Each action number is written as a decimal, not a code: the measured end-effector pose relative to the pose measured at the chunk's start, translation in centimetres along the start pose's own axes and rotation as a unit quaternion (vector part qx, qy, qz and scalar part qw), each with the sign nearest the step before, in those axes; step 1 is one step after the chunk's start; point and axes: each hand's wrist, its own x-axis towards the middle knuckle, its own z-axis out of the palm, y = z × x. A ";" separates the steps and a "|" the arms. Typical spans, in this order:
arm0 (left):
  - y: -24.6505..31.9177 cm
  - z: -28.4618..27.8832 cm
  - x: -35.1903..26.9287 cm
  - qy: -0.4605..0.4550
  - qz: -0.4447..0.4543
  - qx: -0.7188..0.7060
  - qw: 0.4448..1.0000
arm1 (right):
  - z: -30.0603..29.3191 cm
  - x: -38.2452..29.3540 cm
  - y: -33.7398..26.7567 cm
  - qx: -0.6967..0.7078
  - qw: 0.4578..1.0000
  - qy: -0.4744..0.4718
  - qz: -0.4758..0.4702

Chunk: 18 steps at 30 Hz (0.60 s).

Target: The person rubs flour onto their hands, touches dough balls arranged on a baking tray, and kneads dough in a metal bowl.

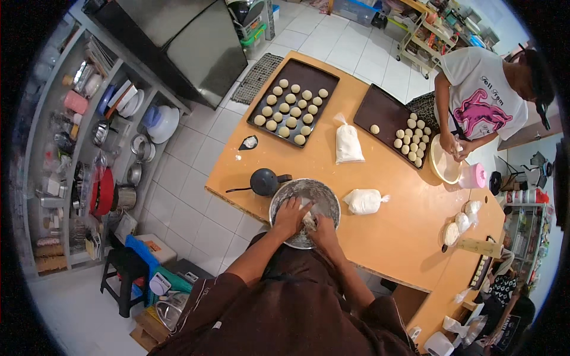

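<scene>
A metal mixing bowl (pixel 330 191) with flour-coated walls sits at the near edge of the wooden table. Inside it, my left hand (pixel 290 217) rests with its fingers spread on pale, floury dough. My right hand (pixel 323 231) is closed around a lump of sticky dough (pixel 309 220) beside it. A dark gooseneck kettle (pixel 263 182) stands against the bowl's left side. To the right lies a plastic bag of white powder (pixel 364 201), and a second bag of white powder (pixel 349 143) lies farther back.
Dough balls fill much of a dark baking tray (pixel 307 71); another dark tray (pixel 378 107) holds more. At the right, a co-worker (pixel 478 98) works over a cream bowl (pixel 438 167) near a pink-lidded container (pixel 473 176). Shelves (pixel 71 147) stand left, and a black stool (pixel 124 267) is below.
</scene>
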 end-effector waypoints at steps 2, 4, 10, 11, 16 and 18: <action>0.1 0.1 -0.2 0.007 -0.003 0.017 1.000 | 1.0 -0.3 -1.0 -0.006 0.994 0.101 -0.034; 0.1 0.1 -0.3 0.014 -0.003 0.034 0.999 | 1.0 -0.3 -1.4 -0.014 0.977 0.202 -0.067; 0.2 0.3 0.1 -0.002 -0.015 -0.010 1.000 | 0.7 0.4 -0.3 -0.010 0.999 0.035 -0.014; 0.4 0.2 0.2 -0.003 -0.019 -0.004 1.000 | 0.6 0.3 -0.3 -0.031 0.999 0.033 -0.007; 0.7 -0.5 0.4 -0.012 -0.027 -0.016 0.999 | -1.1 -0.2 -2.3 -0.062 0.998 0.003 -0.016; 0.9 -1.2 0.3 -0.014 -0.029 -0.061 0.998 | -2.4 -0.4 -3.3 -0.084 0.995 -0.036 -0.038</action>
